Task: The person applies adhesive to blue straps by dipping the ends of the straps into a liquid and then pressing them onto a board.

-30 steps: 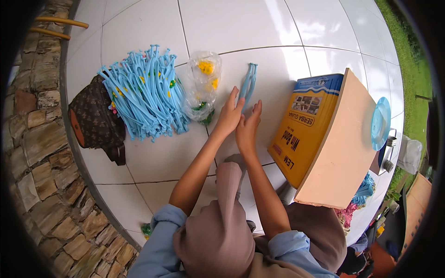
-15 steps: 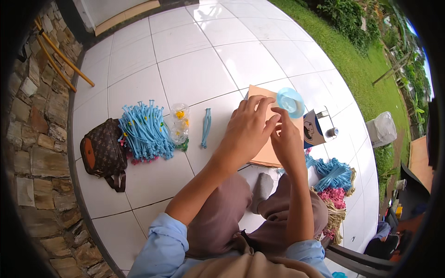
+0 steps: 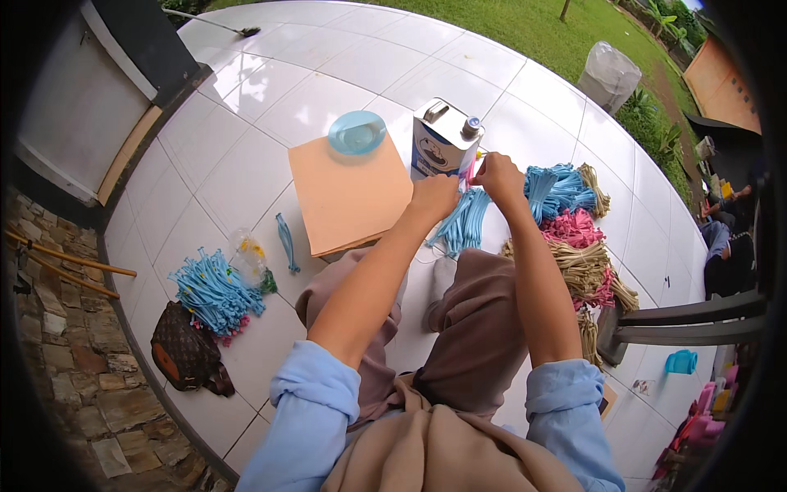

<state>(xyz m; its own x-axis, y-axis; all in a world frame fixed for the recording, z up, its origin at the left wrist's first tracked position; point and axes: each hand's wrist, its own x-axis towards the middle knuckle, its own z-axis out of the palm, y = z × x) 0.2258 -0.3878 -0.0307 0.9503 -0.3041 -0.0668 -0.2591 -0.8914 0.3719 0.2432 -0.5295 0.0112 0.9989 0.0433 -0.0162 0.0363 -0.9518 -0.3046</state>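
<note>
My left hand (image 3: 437, 195) is closed at the near side of a tall metal can (image 3: 438, 148), above light blue bundled strands (image 3: 466, 223). What its fingers hold, if anything, is hidden. Just to its right, my right hand (image 3: 501, 178) is raised with fingertips pinched together; whatever is between them is too small to make out. A bit of pink (image 3: 471, 172) shows between the two hands. Left of them lies a flat peach-coloured board (image 3: 348, 193), with a clear blue bowl (image 3: 357, 134) on its far edge.
More blue bundles (image 3: 566, 190), pink bundles (image 3: 571, 228) and tan bundles (image 3: 578, 271) lie to the right. At left are a pile of blue strands (image 3: 215, 283), a clear bag (image 3: 248, 256), one blue bundle (image 3: 286, 243) and a brown backpack (image 3: 187, 348). A dark bench (image 3: 689, 321) stands at right.
My view has turned to the right. Both hands have left the space over the board and moved right, to the bundles beside the can; they are farther apart now.
</note>
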